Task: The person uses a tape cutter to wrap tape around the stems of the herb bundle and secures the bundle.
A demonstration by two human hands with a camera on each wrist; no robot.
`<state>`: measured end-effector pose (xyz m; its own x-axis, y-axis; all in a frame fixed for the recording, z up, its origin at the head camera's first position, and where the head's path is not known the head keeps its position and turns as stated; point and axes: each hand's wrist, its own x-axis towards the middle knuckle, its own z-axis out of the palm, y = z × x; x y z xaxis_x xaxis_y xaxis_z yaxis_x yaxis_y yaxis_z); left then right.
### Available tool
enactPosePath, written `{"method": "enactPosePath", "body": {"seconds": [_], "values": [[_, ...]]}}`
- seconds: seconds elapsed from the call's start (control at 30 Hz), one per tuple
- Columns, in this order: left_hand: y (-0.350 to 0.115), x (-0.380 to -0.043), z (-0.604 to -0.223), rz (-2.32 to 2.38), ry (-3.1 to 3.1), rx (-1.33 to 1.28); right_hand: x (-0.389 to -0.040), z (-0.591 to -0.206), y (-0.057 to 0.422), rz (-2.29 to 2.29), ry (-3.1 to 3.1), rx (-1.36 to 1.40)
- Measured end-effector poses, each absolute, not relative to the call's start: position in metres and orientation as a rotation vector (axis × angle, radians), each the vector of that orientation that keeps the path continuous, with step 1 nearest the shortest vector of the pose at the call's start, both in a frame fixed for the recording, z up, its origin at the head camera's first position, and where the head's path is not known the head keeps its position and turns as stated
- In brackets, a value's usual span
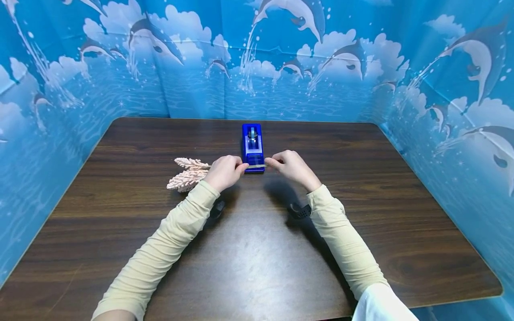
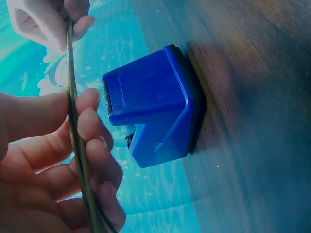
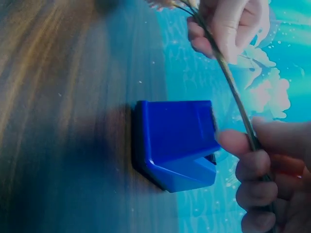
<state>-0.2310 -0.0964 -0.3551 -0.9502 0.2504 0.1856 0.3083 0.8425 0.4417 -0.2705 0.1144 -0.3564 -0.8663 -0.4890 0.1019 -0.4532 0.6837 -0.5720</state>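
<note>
Pale pink artificial flowers (image 1: 188,174) stick out to the left of my left hand (image 1: 225,171), which pinches their thin stems (image 2: 73,116) between thumb and fingers. Farther along, my right hand (image 1: 292,167) grips the other end of the same stems, so they stretch level between both hands. Just beyond them stands a blue tape dispenser (image 1: 252,142), its serrated cutting edge (image 2: 105,95) facing me. In the head view the stems cross over its near end. Both wrist views show the stems held apart from the dispenser. The ends inside my right fingers are hidden.
The dark wooden table (image 1: 257,267) has its far edge behind the dispenser. A blue curtain (image 1: 192,89) printed with dolphins hangs around the back and sides. A dark wrist device (image 1: 299,211) sits under each forearm.
</note>
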Motion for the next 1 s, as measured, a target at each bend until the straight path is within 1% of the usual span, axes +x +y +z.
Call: {"method": "enactPosePath", "body": {"seconds": [0.2, 0.47, 0.8, 1.0], "values": [[-0.098, -0.234, -0.351, -0.738, -2.887, -0.433, -0.271, -0.356, 0.112, -0.964, 2.892, -0.773], [-0.100, -0.241, -0.341, -0.640, -3.126, -0.440, -0.270, -0.360, 0.111, -0.945, 2.876, -0.831], [-0.108, -0.252, -0.336, -0.952, -3.319, -0.442, -0.269, -0.361, 0.111, -0.920, 2.880, -0.869], [-0.101, -0.252, -0.338, -0.820, -3.249, -0.452, -0.271, -0.359, 0.114, -0.930, 2.894, -0.885]]}}
